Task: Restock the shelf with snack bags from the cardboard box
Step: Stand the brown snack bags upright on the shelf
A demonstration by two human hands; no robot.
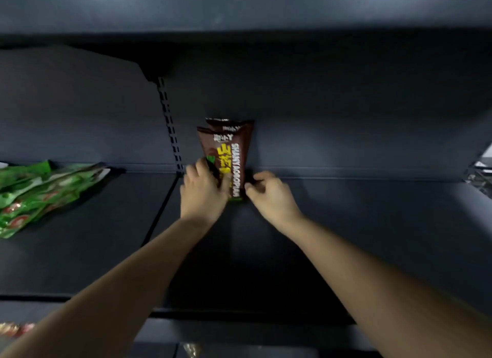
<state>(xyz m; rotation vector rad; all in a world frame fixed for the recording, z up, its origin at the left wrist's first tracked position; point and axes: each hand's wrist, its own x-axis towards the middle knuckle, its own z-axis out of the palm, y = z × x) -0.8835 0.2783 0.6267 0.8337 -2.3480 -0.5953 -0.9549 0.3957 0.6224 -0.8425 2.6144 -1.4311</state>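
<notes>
Two brown foil snack bags with yellow lettering (pixel 231 155) stand upright, one behind the other, at the far back of the dark grey metal shelf (pixel 346 224). The left hand (pixel 203 191) curls its fingers round the front bag's lower left edge. The right hand (pixel 269 191) pinches the lower right corner with bent fingers. Far left, glossy green packets (pixel 40 192) lie flat in a loose pile.

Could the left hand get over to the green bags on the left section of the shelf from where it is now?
Probably yes. Nothing stands on the shelf between the left hand and the green bags, but it would first have to leave the brown bags.
</notes>
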